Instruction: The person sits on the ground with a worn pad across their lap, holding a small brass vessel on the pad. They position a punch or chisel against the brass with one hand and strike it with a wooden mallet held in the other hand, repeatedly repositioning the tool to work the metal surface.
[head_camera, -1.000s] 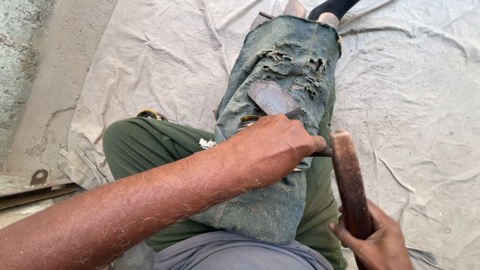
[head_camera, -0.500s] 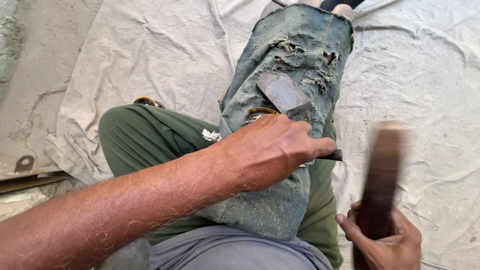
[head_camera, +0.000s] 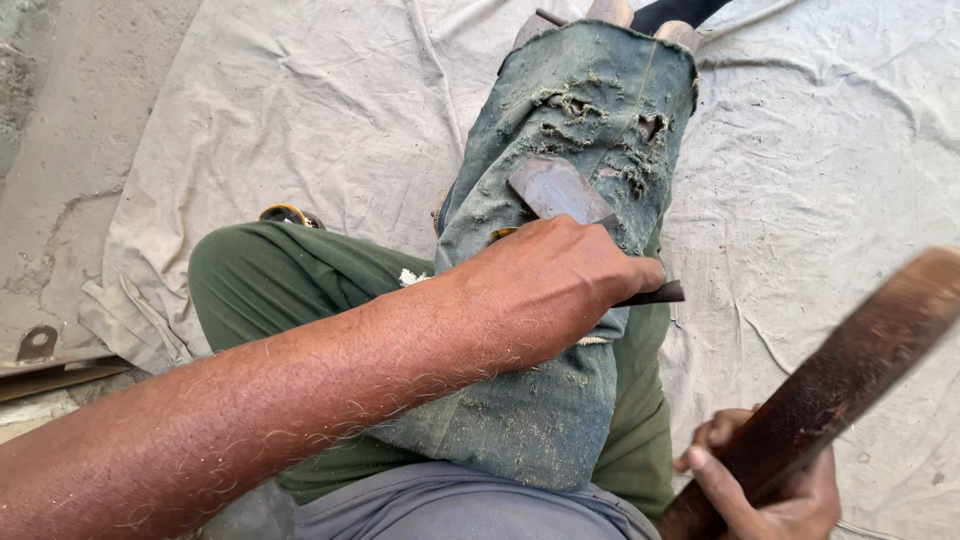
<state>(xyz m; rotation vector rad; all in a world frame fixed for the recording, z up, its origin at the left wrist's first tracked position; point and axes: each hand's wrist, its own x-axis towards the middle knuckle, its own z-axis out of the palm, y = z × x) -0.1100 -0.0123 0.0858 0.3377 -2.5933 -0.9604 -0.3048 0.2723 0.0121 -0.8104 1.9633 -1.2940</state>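
A chisel (head_camera: 560, 190) lies on the cloth (head_camera: 560, 400) over the knee, a mallet (head_camera: 830, 380) to its right.

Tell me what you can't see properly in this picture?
- Chisel handle: head view, mostly wrapped by the left hand; only its dark end shows.
- Wooden club: blurred by motion, top cut off by the right edge.
- Right hand: partly cut off by the bottom edge.
- Workpiece: hidden under the torn denim cloth.
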